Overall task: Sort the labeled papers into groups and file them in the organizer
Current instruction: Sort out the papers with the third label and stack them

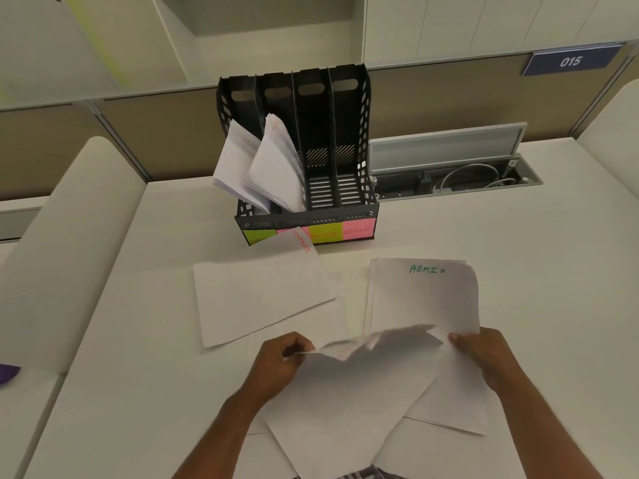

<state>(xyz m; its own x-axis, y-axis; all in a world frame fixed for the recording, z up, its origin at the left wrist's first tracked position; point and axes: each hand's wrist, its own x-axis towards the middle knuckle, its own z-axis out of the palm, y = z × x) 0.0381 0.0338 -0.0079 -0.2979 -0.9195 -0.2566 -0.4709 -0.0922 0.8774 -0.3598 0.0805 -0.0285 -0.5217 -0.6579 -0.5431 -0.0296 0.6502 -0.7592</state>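
White tabletop (518, 236) carries a four-slot organizer (340, 143) at its far edge, two slots holding papers, two empty, with two sorted piles mid-table; left hand (276, 364) and right hand (484, 354) each pinch one buckling sheet (352, 385), which I judge may crease or tear.

One black organizer (339, 202) is standing on the counter (484, 236), showing four slots. Four sticky labels are lining its front: two green (259, 235) and two pink (359, 229). Two bundles of papers (262, 167) are leaning in the two left slots; two slots are sitting bare. Two paper piles are lying flat: one marked FINANCE (256, 295), one marked ADMIN (425, 295). Two hands, left (280, 364) and right (484, 354), are sharing one crumpled sheet (363, 375).
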